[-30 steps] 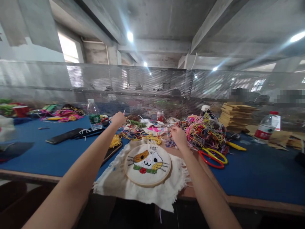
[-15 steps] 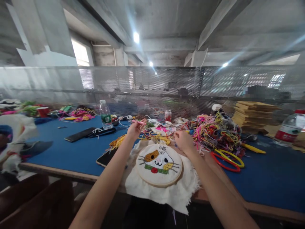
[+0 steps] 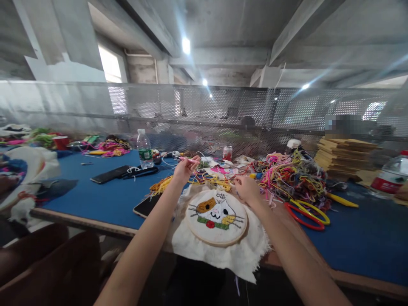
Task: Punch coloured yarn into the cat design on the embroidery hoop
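Note:
My left hand [image 3: 185, 169] is raised above the table's far middle, its fingers closed on a slim pink pen-like tool [image 3: 194, 161]. To its right, my right hand [image 3: 247, 189] is closed in a pinch beyond the hoop; whatever sits between the fingertips is too small to make out. Below both hands lies a round embroidery hoop [image 3: 216, 241] stretched with white cloth [image 3: 191, 250] that has frayed edges. A cat face [image 3: 216, 211] in brown, yellow, black, green and red is worked on it. Yellow yarn [image 3: 159, 186] lies behind the hoop.
At right is a tangled yarn heap [image 3: 290, 176], with red and yellow rings [image 3: 306, 214] before it. Cardboard pieces [image 3: 344, 155] are stacked behind. On the left are a phone [image 3: 110, 174], a water bottle [image 3: 144, 151] and another dark phone [image 3: 146, 206]. A person's arm [image 3: 47, 263] shows lower left.
The whole view has shifted slightly, with things appearing a little further right. My left hand has turned a little with the pink tool; my right hand stays pinched near the same spot.

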`<state>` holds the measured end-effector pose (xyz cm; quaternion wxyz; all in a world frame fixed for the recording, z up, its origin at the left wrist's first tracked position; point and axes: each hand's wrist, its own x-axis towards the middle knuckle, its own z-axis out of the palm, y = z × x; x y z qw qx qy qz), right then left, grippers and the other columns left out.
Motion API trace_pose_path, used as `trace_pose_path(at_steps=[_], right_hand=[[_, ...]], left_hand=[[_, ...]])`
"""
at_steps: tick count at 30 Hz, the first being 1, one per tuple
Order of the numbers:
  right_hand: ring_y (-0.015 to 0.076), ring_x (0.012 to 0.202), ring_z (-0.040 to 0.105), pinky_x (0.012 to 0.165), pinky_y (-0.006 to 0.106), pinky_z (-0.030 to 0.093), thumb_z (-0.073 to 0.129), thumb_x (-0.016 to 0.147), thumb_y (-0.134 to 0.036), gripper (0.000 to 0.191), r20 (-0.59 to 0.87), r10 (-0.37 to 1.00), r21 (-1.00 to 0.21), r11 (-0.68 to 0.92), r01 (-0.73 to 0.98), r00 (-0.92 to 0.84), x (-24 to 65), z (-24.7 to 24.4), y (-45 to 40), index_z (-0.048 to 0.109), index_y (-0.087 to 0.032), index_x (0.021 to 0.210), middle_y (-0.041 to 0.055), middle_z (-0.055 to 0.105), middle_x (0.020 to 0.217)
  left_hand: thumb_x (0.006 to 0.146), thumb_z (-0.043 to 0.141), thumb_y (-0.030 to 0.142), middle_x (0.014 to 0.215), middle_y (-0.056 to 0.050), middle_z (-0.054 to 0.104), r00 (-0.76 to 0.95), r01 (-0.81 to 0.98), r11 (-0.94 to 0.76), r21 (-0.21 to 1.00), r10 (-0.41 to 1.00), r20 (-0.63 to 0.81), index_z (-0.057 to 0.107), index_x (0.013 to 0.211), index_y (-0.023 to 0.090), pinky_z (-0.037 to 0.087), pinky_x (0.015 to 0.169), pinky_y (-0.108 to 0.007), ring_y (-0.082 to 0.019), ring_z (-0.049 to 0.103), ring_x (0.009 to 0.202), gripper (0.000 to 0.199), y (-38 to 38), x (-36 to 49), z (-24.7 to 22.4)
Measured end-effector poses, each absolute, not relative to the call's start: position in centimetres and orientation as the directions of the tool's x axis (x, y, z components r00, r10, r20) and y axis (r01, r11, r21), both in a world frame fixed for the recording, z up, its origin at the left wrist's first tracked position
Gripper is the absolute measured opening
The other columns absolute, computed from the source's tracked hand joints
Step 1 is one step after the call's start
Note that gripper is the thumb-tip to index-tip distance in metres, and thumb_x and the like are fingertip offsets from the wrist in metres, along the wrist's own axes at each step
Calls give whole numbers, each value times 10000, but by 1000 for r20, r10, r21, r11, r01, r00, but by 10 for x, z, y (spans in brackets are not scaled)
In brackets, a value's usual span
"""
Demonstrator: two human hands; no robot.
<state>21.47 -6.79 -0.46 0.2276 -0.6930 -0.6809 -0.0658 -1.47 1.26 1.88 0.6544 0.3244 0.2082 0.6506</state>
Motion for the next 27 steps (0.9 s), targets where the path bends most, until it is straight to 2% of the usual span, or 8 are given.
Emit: trace_pose_path(at_steps=[5,10,17,27], right_hand=[[176,809,597,621,232,342,418,828,-300,279,379,922,-234,17,972,75,214,-5,-67,656,-211,945,71,679,882],[175,792,593,603,232,330,415,825,-294,270,382,921,-254,24,967,77,216,-5,-66,662,-212,895,64,679,871],[178,776,589,579,235,313,407,824,-286,268,406,911,-250,32,968,75,217,-6,-66,664,-212,854,58,679,845],[167,759,591,575,228,311,423,824,-280,257,416,908,-237,57,970,48,216,-4,-69,667,-204,856,55,682,832]], left_hand=[[898,323,165,1037,-167,628,76,-712,-41,700,988,136,556,786,88,525,753,-225,-192,597,988,269,12,-13,18],[896,334,168,1076,-187,607,92,-700,-37,713,986,142,549,734,76,519,753,-204,-198,590,1000,284,12,-12,16],[895,329,158,983,-168,642,92,-715,-44,698,983,156,504,688,104,529,716,-215,-200,601,980,276,14,-15,15],[881,366,138,921,-159,656,89,-661,-52,748,985,148,489,688,114,526,693,-218,-192,631,898,230,12,-7,14]])
